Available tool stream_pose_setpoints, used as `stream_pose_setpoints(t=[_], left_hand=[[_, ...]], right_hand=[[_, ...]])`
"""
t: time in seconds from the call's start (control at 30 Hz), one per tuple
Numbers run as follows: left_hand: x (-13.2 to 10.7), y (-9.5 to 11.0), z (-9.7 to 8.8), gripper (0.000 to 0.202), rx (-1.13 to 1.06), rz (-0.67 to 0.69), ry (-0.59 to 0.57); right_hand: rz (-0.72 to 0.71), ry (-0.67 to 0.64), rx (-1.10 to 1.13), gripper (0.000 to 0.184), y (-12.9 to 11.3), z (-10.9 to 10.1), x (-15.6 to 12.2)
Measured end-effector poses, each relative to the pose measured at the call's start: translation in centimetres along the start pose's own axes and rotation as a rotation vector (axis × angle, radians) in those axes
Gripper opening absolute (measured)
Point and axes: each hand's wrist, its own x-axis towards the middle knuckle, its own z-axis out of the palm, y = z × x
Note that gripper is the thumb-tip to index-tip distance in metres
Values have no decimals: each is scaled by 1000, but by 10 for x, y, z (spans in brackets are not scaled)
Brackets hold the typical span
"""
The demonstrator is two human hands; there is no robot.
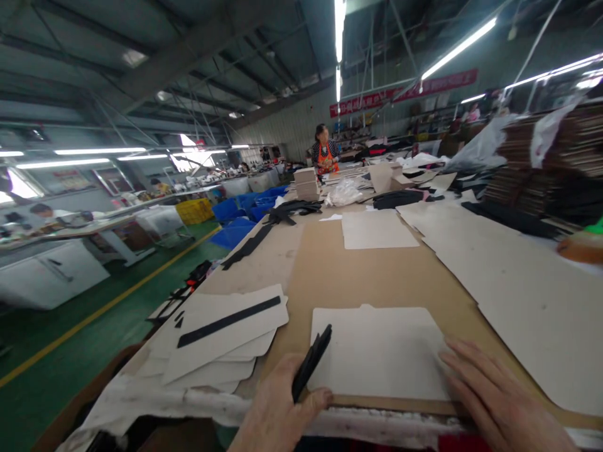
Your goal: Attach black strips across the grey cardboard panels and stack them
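Note:
A pale board panel (377, 355) with rounded corners lies flat at the table's front edge. My left hand (282, 395) is closed around several black strips (313, 361), which stick up past the thumb over the panel's left side. The thumb touches the panel's lower left corner. On the panel's right edge my right hand (490, 389) lies flat, fingers stretched out and holding nothing. To the left is a fanned pile of similar panels (221, 370); its top one bears a single black strip (230, 320) laid lengthwise.
Another pale sheet (379, 230) lies farther up the brown table (339, 276). Large pale sheets (513, 295) cover the right side. Black strips (296, 210), a clear plastic bag (346, 191) and stacked boards (537, 157) stand beyond. A person (325, 154) in an orange apron is at the far end.

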Motion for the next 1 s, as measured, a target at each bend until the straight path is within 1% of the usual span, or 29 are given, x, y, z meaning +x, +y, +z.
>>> stream_pose_setpoints(t=[0.03, 0.1, 0.13, 0.17, 0.2, 0.27, 0.37, 0.43, 0.57, 0.63, 0.73, 0.8, 0.9, 1.0], left_hand=[[-4, -1, -1, 54, -177, -14, -67], [-7, 0, 0, 64, -537, -51, -293], [-6, 1, 3, 68, -686, -63, -406], [-5, 3, 6, 69, -802, -65, -495], [-3, 5, 11, 67, -887, -62, -561], [0, 8, 20, 63, -988, -64, -628], [3, 10, 30, 62, -1049, -47, -691], [4, 12, 34, 63, -1044, -34, -714], [5, 15, 40, 67, -1037, -68, -716], [7, 15, 44, 70, -1074, -86, -722], [11, 13, 50, 82, -1146, -119, -761], [15, 13, 53, 93, -1132, -171, -801], [18, 13, 57, 98, -1043, -218, -834], [19, 13, 60, 95, -1000, -240, -764]], right_hand=[[29, -3, 77, 25, -12, -6, 4], [102, -58, 253, 24, -41, -15, 18], [147, -119, 352, 23, -56, -18, 27], [193, -148, 439, 24, -71, -19, 36], [224, -135, 512, 25, -83, -19, 45], [250, -118, 629, 25, -99, -16, 60], [257, -110, 738, 27, -107, -9, 70], [278, -151, 776, 30, -106, -5, 70], [355, -217, 850, 31, -107, -2, 65], [375, -200, 869, 31, -108, -2, 63], [302, -90, 748, 35, -109, -1, 61], [235, -40, 648, 38, -110, 2, 58], [204, -79, 607, 38, -113, 9, 54], [220, -156, 643, 31, -117, 12, 50]])
